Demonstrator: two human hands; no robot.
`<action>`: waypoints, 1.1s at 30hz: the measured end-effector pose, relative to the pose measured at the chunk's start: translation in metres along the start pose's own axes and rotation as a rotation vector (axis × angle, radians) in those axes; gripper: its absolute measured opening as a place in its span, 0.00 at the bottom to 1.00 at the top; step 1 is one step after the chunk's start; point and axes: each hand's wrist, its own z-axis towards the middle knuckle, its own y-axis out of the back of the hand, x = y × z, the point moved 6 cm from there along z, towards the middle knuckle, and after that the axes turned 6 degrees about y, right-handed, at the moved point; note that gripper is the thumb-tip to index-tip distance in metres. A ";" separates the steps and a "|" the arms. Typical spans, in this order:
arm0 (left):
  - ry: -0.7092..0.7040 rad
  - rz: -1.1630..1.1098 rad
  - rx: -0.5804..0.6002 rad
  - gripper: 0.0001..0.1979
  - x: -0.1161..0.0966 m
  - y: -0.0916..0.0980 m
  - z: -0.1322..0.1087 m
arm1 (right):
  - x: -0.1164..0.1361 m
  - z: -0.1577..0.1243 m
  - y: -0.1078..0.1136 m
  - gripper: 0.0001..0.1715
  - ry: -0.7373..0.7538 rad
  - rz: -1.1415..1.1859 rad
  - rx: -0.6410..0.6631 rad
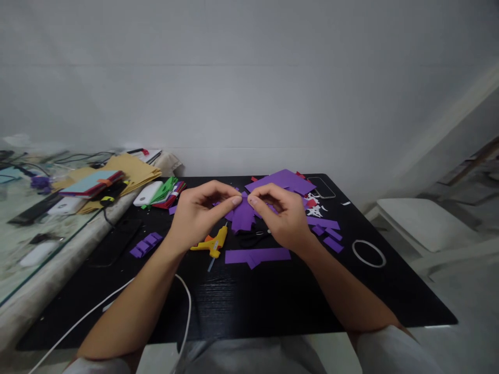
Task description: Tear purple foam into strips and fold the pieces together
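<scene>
Between my two hands hangs a folded piece of purple paper (pixel 243 217), held up above the black table. My left hand (pixel 206 210) pinches its top edge from the left with thumb and forefinger. From the other side my right hand (pixel 281 212) pinches the same edge, the fingertips of both hands almost touching. Under my left hand lies a yellow glue gun (pixel 215 243) with a glue stick poking out of its back. Dark-handled scissors (pixel 253 239) rest below the held paper, partly hidden. Closer to me is a flat purple strip (pixel 268 254) with a small piece across it.
Purple sheets (pixel 280 179) and white scraps (pixel 314 209) lie at the back right. Purple strips (pixel 332 243) and a white ring (pixel 368 253) are on the right. A folded purple piece (pixel 145 244) sits left. A white cable (pixel 189 301) crosses the front left. A white stool (pixel 429 223) stands right.
</scene>
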 end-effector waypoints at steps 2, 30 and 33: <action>-0.013 0.017 0.016 0.04 0.000 -0.001 0.000 | 0.004 0.001 -0.001 0.04 0.040 -0.026 -0.001; 0.065 -0.075 0.089 0.03 0.003 -0.008 0.000 | 0.003 0.008 0.001 0.06 0.012 0.047 0.109; 0.069 -0.059 0.108 0.04 0.005 -0.008 0.000 | 0.000 0.007 0.003 0.07 -0.015 0.038 0.102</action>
